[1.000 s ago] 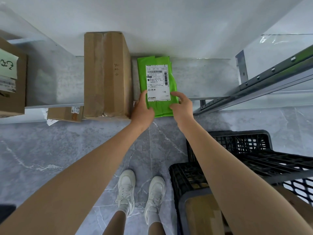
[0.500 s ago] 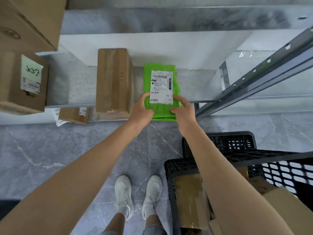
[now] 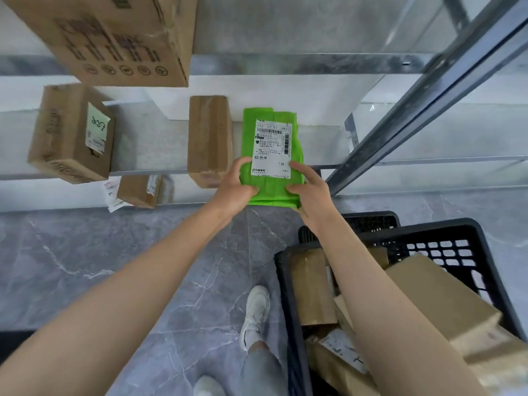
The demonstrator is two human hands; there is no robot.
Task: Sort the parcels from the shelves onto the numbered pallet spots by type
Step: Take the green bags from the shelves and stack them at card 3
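A green soft parcel (image 3: 271,132) with a white shipping label lies partly off the front edge of a grey metal shelf (image 3: 371,144). My left hand (image 3: 237,190) grips its near left corner, thumb on top. My right hand (image 3: 311,190) holds its near right corner the same way. A long brown carton (image 3: 210,138) stands just left of the parcel on the same shelf.
More cardboard boxes sit on the shelves to the left (image 3: 71,132), above (image 3: 114,38) and on the lowest level (image 3: 140,190). A black plastic crate (image 3: 434,238) with several cardboard parcels stands at my right. A slanted metal shelf post (image 3: 414,107) rises on the right. My shoes stand on grey marble floor.
Both hands have drawn the green parcel further off the shelf edge toward me. The view has risen, so upper shelves and the crate's contents show more.
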